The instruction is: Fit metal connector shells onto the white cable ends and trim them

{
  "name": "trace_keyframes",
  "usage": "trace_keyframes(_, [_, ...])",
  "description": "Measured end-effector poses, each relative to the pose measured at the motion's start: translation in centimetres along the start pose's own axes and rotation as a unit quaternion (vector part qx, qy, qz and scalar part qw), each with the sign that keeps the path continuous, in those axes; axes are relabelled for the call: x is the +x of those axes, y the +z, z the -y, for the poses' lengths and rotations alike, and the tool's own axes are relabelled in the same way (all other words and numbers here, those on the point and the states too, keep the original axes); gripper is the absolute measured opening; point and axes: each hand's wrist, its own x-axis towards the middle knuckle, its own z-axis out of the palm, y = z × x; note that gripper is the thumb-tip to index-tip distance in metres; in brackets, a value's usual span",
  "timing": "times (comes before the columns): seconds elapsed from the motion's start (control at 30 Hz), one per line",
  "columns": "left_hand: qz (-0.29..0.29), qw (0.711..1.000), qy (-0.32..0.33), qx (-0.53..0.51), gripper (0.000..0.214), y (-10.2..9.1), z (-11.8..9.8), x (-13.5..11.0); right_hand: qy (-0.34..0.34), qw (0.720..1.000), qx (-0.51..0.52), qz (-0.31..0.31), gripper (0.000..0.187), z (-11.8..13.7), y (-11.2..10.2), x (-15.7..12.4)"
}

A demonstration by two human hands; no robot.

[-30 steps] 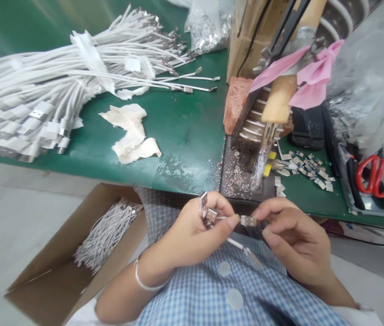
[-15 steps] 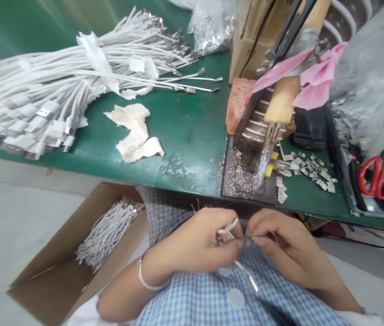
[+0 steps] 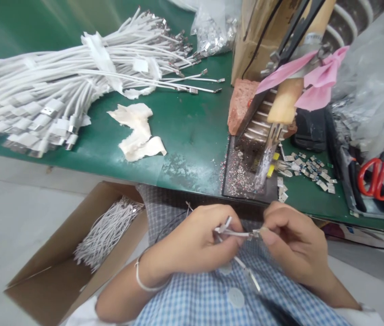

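My left hand (image 3: pixel 205 240) is closed around a white USB cable (image 3: pixel 234 233), just over my lap at the table's front edge. A short loop of the cable shows above the fingers, and another stretch with a flat metal end hangs below them. Thumb and fingertips of my right hand (image 3: pixel 295 240) are pinched together at the small metal connector (image 3: pixel 255 234) on the cable's end. Fine detail of that connector is blurred. A large bundle of white USB cables (image 3: pixel 110 68) lies on the green table (image 3: pixel 192 131), wrapped with pale tape.
A cardboard box (image 3: pixel 42 262) with more white cables stands low on the left. A soldering iron (image 3: pixel 285 102) in a coil stand points down over a solder-spattered plate (image 3: pixel 237 176). Small connector boards (image 3: pixel 314 170), red-handled scissors (image 3: pixel 377 179) and torn tape (image 3: pixel 137 131) lie on the table.
My right hand has shifted right, away from my left hand, and a straight length of cable with its connector now shows between them. My left hand has barely moved.
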Motion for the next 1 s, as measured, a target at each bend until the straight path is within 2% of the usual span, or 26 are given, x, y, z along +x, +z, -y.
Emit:
trace_keyframes(0.2, [-0.048,0.998,0.0,-0.035,0.011,-0.1,-0.5,-0.3,0.029,0.999,0.036,-0.015,0.017,-0.3,0.0,-0.1])
trace_keyframes(0.4, [-0.069,0.997,-0.03,-0.035,0.012,-0.2,-0.6,-0.1,-0.007,0.99,0.122,-0.074,0.019,-1.4,-0.6,-0.9])
trace_keyframes(0.53, [-0.079,0.996,-0.031,-0.041,0.012,-0.3,-0.3,0.1,-0.002,0.995,0.054,-0.082,0.015,-1.3,-0.9,-0.8])
trace_keyframes(0.73, [-0.116,0.991,-0.051,-0.036,0.013,-0.3,-0.3,0.9,-0.032,0.996,-0.084,-0.023,0.016,-0.2,-0.5,0.4])
trace_keyframes(0.83, [-0.137,0.99,-0.039,-0.022,0.012,-0.2,-0.5,1.3,-0.039,0.989,-0.133,-0.051,0.014,-0.3,-0.3,0.8])
trace_keyframes(1.0, [-0.151,0.988,0.011,0.032,0.012,-0.2,-0.5,1.6,-0.066,0.982,-0.14,-0.103,0.013,-0.9,0.0,1.4])
